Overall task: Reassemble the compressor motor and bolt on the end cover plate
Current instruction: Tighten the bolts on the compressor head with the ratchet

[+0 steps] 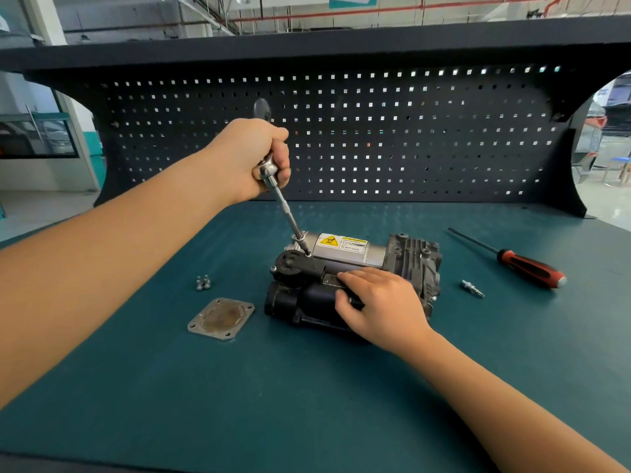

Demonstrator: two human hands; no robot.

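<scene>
left grip (249,158) on ratchet (285,206) (tilted), compressor (345,249) below

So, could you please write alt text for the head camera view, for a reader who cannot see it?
A person's left hand grips a socket driver whose tip is on the end of a compressor on a teal bench, while the right hand rests on its body. A square cover plate, two bolts and a red-handled screwdriver lie nearby.
</scene>
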